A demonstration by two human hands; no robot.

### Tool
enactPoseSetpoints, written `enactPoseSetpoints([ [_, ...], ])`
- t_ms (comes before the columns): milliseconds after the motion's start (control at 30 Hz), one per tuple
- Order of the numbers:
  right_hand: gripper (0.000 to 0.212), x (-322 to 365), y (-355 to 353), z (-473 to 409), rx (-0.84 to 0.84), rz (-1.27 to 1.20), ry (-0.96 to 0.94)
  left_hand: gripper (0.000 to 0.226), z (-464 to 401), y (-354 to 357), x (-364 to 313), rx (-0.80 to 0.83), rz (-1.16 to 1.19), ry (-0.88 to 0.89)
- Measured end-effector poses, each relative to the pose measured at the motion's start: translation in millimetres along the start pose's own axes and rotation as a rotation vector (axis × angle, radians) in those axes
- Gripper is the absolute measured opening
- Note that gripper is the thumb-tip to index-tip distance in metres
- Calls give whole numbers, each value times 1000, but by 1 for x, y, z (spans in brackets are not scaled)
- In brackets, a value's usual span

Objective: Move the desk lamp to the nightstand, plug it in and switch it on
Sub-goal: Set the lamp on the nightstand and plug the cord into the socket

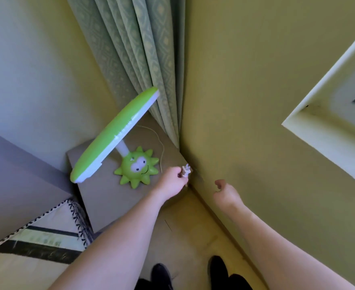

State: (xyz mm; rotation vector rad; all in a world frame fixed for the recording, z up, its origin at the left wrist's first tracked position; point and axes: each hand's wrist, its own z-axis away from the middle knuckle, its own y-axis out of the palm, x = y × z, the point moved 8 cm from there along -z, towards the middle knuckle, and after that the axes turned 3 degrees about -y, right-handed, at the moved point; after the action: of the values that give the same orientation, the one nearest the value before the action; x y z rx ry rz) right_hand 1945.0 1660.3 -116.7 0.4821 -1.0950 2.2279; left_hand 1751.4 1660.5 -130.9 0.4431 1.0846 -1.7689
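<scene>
**Plug-in step: lamp on nightstand, plug in left hand near wall**

Shoes [161,275] at bottom edge, nearest cam, on tan floor [195,233]. Both bare forearms reach fwd from there.

Step in hand, my read: move part looks done, plug-in underway, switch-on not yet. Desk lamp [118,137] stands on the nightstand [101,197], center-left of scene. Green star-shaped base w/ a face, white neck, long green head tilted up toward far right. Lamp head doesn't look lit, so likely no power yet.

Grip: left hand [172,180] closed round the plug [185,171], pinched at fingertips. Plug sits just past the nightstand's right edge, close to the right wall [256,101]. Thin pale cord [161,149] runs from far side of the lamp base, loops over the nightstand top toward the plug. Right hand [224,190] holds nothing, fingers loosely curled, half open, near the wall, apart from the plug.

Next move, judgement only: needs prongs lined up w/ an outlet, then a straight push. Outlet not clearly visible. Dark smudge low on the wall just right of the plug, can't tell if that's the socket. Prong direction too blurred to tell. Cord has slack, so drag on the lamp seems unlikely.

Curtain [130,59] hangs at far corner behind the lamp. Bed [26,237] at near left.
</scene>
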Motion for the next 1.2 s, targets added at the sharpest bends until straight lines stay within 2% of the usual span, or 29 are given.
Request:
enactPoseSetpoints([
  [167, 57, -61, 62, -65, 21, -6, -26, 12, -44, 76, 62, 52, -46, 49],
  [333, 45, -136, 123, -130, 92, 20, 17, 21, -94, 131, 109, -133, -315, 148],
  [533, 42, -204, 184, -227, 89, 102, -31, 17, -180, 195, 161, -150, -357, 223],
  [767, 41, -238, 248, -319, 205, 349, -133, 27, -261, 226, 195, -311, -371, 328],
  [1033, 48, -244, 256, -343, 146, 396, -159, 22, -271, 232, 186, -544, -389, 363],
  [1200, 49, -253, 266, -355, 124, 379, -167, 23, -270, 234, 179, -614, -364, 375],
])
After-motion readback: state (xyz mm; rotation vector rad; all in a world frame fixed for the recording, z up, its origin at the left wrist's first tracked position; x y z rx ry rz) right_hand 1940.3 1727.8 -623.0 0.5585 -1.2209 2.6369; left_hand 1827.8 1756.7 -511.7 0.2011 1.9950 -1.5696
